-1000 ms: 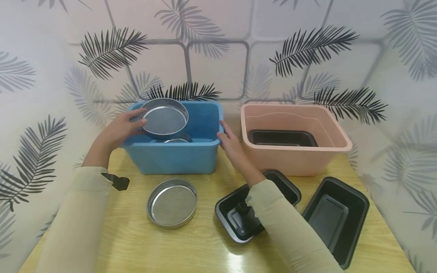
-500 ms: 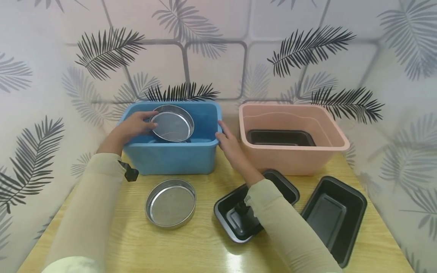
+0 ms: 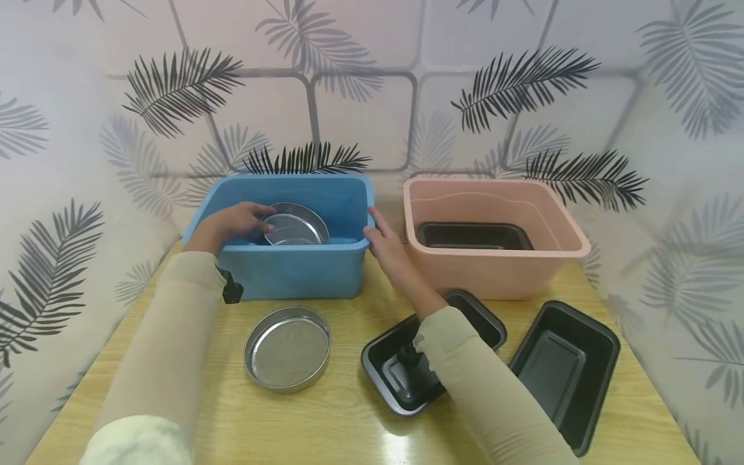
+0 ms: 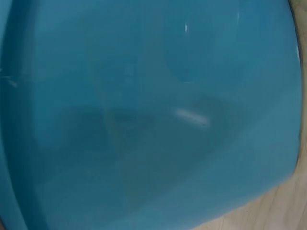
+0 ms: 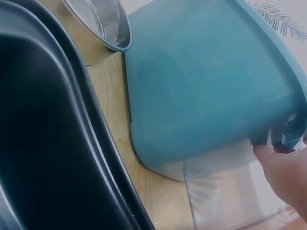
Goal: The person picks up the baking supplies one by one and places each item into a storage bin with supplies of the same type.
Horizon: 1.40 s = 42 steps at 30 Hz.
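Observation:
Inside the blue plastic bin (image 3: 290, 274), my left hand (image 3: 235, 221) holds a round metal cake pan (image 3: 296, 226) by its left edge, with thumb and fingers at its rim. The pan sits tilted below the bin's top edge, its lower part hidden by the front wall. My right hand (image 3: 391, 253) grips the bin's right rim, and in the right wrist view its fingers (image 5: 268, 155) are at that rim. Only the bin's outer wall (image 4: 153, 120) and some table show in the left wrist view. Another round cake pan (image 3: 287, 349) lies on the table before the bin.
To the right stands a pink bin (image 3: 496, 274) with a dark loaf pan (image 3: 473, 236) inside. Under my right forearm lies a dark rectangular pan (image 3: 401, 387), and a second dark loaf pan (image 3: 560, 371) is further right. A patterned wall covering (image 3: 372, 129) rises behind the bins.
My left hand has moved right and down with the round pan, from above the blue bin's rim to inside it. My right hand stays on the bin's right rim.

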Each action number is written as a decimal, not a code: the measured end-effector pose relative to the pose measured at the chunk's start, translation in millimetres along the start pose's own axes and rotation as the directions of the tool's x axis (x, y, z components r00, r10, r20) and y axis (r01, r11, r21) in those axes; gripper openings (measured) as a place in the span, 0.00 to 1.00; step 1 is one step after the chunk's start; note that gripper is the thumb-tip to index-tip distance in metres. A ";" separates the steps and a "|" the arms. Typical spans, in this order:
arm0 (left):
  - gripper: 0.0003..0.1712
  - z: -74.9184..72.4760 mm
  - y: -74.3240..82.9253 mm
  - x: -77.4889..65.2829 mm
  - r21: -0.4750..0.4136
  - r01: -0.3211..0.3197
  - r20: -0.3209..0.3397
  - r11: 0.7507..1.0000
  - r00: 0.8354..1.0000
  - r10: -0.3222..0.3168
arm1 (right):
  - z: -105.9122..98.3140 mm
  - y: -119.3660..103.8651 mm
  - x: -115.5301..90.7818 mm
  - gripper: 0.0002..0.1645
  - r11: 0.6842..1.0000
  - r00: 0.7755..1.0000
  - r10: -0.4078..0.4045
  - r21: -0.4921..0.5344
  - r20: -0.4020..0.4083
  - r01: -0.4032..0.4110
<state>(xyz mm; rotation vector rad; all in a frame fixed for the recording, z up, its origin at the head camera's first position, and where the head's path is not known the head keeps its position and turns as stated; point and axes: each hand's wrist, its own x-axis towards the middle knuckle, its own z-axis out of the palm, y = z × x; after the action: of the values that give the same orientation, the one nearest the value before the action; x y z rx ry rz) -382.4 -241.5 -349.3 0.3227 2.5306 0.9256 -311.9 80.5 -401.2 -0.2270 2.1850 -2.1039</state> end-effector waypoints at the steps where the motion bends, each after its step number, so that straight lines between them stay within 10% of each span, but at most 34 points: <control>1: 0.36 0.6 -1.2 1.1 -0.023 0.010 0.019 1.000 1.000 -0.010 | 0.3 0.1 0.1 0.34 1.000 1.000 0.001 0.000 0.001 -0.001; 9: 0.37 1.2 -5.9 5.2 -0.066 0.039 0.053 0.997 0.998 -0.036 | -0.2 2.1 1.1 0.33 1.000 1.000 0.002 0.009 0.002 -0.002; 29: 0.29 -2.7 -5.6 1.7 0.233 -0.019 -0.089 0.972 0.995 0.041 | -0.1 3.2 1.3 0.33 0.999 1.000 -0.009 0.034 0.017 0.008; 42: 0.31 -7.5 3.8 -14.8 -0.081 -0.108 -0.150 0.991 0.984 0.095 | 0.9 2.7 -2.3 0.34 0.999 0.999 -0.046 0.027 0.023 0.046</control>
<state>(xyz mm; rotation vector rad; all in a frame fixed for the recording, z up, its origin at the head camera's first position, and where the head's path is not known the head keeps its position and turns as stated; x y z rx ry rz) -372.6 -248.0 -337.0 0.3718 2.6146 1.1356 -309.6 80.1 -403.9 -0.3009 2.1580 -2.1412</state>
